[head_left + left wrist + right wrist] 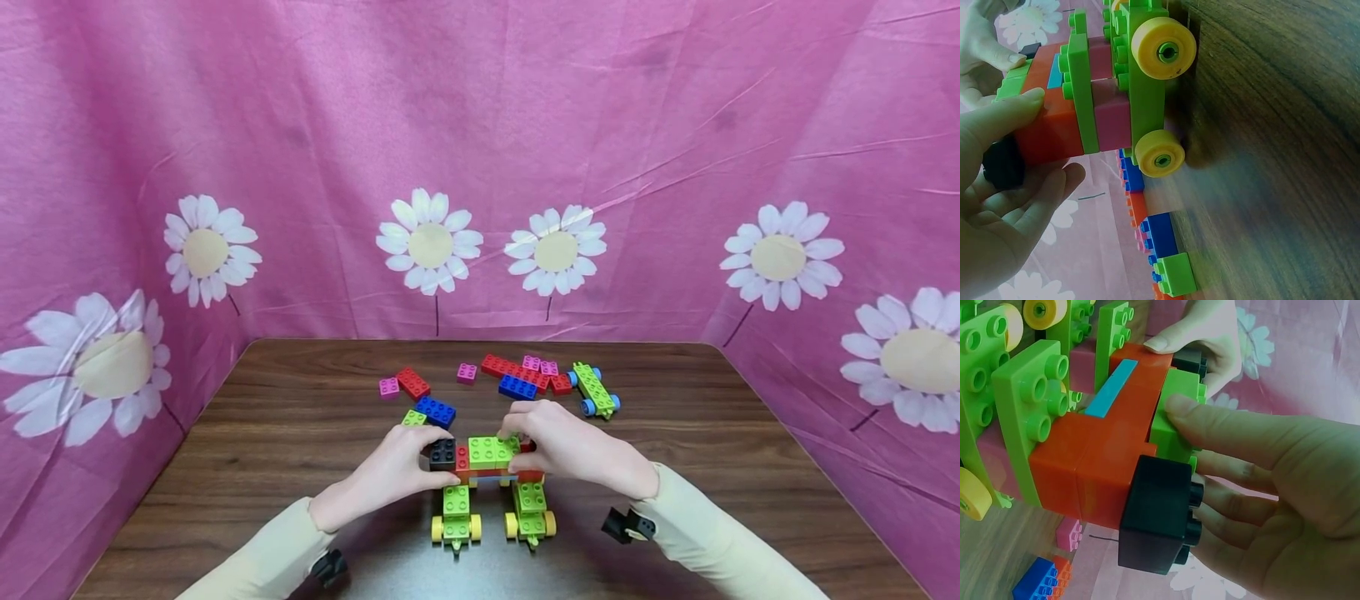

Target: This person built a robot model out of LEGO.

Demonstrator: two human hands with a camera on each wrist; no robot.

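Left hand [397,473] curled round the black-and-red end of a wheeled brick build [486,472], right hand [570,443] pinching a lime-green brick [1168,434] atop it, near side of brown tabletop [300,417], loose bricks [517,387] beyond.

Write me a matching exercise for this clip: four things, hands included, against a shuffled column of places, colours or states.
1. Left hand
2. Right hand
3. Wheels of the build
4. Blue-wheeled base

A. Yellow
B. On the table, right of the loose bricks
C. Pinching a lime block atop the build
D. Gripping the build's left end

Pairs: 1-D; 2-C; 3-A; 4-B
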